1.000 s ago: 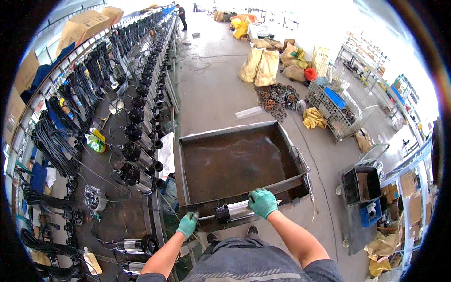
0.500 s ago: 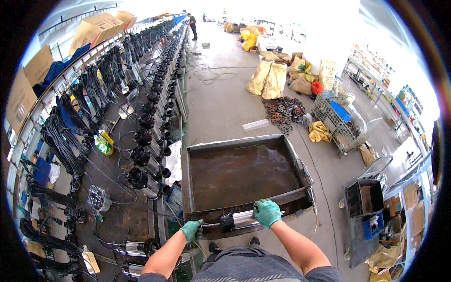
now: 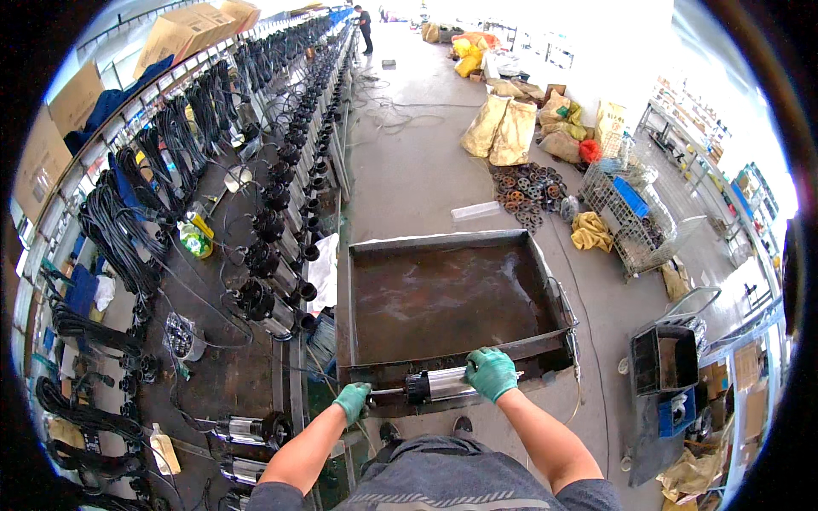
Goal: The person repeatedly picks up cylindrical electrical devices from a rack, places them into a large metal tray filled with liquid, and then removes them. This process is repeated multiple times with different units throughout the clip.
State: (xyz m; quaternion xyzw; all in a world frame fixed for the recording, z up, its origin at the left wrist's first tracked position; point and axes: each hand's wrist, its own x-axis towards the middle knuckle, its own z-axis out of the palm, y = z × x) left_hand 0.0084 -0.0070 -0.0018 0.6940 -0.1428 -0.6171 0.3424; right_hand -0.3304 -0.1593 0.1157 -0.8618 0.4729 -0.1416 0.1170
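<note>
A silver cylindrical motor (image 3: 449,385) with a black collar lies sideways over the near ledge of a metal tank (image 3: 344,298). My right hand (image 3: 492,374), in a green glove, is closed over the motor's right end from above. At the opposite end, a thin shaft (image 3: 388,392) sticks out of the collar. My left hand (image 3: 353,401), also gloved in green, is closed around the tip of that shaft. Brown liquid (image 3: 452,298) covers the inside of the tank, with pale streaks on its surface. The undersides of both hands are hidden.
To the left, a long bench (image 3: 230,383) carries rows of similar motors (image 3: 247,428) and black cable coils (image 3: 119,238). A hose (image 3: 579,375) hangs by the tank's right corner. Farther right stand a cart with a black crate (image 3: 666,358) and a wire basket (image 3: 630,221). A person (image 3: 365,32) stands far off.
The whole view has shifted slightly, so the scene sits a little higher and farther right. Both hands keep their hold on the motor and shaft. The pale streaks on the liquid look different.
</note>
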